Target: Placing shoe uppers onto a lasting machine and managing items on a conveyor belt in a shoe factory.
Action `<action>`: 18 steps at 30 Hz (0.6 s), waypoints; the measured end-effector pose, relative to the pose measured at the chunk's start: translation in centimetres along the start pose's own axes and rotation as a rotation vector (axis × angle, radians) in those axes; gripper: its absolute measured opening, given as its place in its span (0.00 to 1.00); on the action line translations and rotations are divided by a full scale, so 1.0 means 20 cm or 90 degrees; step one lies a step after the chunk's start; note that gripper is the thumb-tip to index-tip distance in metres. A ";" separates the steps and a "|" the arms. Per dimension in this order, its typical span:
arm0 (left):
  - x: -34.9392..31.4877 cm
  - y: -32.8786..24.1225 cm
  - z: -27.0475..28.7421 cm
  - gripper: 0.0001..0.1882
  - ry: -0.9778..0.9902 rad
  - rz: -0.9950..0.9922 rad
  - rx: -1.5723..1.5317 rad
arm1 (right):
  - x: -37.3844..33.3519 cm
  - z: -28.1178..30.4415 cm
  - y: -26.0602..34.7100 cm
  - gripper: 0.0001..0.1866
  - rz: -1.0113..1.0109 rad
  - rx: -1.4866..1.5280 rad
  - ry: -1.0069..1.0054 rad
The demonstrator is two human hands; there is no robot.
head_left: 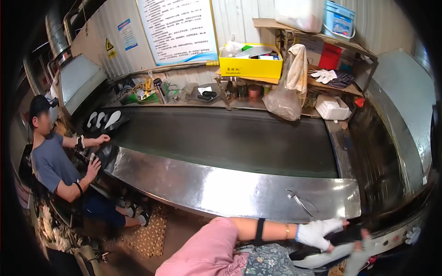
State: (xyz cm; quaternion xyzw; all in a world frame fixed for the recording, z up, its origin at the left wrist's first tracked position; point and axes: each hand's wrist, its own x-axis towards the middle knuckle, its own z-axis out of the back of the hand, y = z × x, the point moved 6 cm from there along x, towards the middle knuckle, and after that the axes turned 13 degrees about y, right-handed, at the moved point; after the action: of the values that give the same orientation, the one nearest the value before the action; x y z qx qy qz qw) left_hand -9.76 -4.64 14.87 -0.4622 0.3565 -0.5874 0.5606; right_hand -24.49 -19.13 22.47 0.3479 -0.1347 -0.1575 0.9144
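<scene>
Starting near: got the left grip point(318, 233), white-gloved, with fingers spread wide and without a clear hold on anything. Got the right grip point(360, 255) just beside it, blurred; can't tell how wide, or whether holding something. See a dark patch point(344, 237) between the two; can't tell piece from gap. Find the pale button panel point(380, 244) at lower right, nearest to both; can't confirm contact. Would call this end in progress, not done.

Next out: see the steel surface point(258, 198) with a slim metal tool point(301, 203) lying near its right end, apart from both hands. Would read as parked, not in use.

Beyond: see the dark belt point(221, 138). To the left, see a co-worker point(53, 156) with both hands near a black piece point(107, 155) at the surface's left end. Would count that as in hand too.

Farther: see white-and-black shoe-like pieces point(112, 119) in a row at the belt's far left. Would judge as already set down; can't tell finished from waiting, so can't count what's left.
</scene>
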 end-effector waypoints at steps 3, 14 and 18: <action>0.14 0.00 -0.14 0.52 0.061 0.087 -0.073 | 0.04 -0.20 -0.10 0.23 -0.005 -0.053 0.070; 0.31 0.18 -0.13 0.27 -0.119 0.188 0.190 | 0.04 -0.37 -0.35 0.24 -0.144 0.357 -0.026; 0.44 0.29 -0.01 0.34 -0.120 0.166 0.270 | -0.31 -0.59 -0.44 0.21 -0.262 0.297 0.008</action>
State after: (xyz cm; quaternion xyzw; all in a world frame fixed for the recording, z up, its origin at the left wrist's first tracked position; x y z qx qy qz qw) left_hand -7.49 -14.03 10.55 -0.3372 0.2279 -0.5262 0.7466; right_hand -27.64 -15.99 7.18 0.5695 -0.0881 -0.3022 0.7593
